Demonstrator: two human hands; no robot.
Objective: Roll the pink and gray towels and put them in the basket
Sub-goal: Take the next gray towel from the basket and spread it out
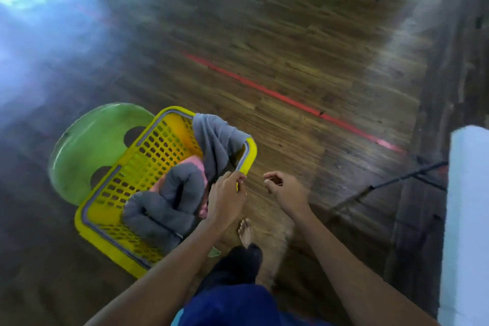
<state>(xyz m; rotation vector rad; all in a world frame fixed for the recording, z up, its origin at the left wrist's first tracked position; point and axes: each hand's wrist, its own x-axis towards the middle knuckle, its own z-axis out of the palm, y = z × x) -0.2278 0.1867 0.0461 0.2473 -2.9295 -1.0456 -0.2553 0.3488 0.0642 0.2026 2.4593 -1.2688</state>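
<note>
A yellow perforated basket sits on a green plastic stool. Inside lie rolled gray towels, with a pink towel showing between them. Another gray towel hangs loosely over the basket's far right corner. My left hand grips the basket's right rim next to the towels. My right hand hovers to the right of the basket with its fingers loosely curled, holding nothing.
The floor is dark wood planks with a red tape line running diagonally. A white surface stands at the right edge, with dark thin rods beside it. My bare foot is on the floor beside the basket.
</note>
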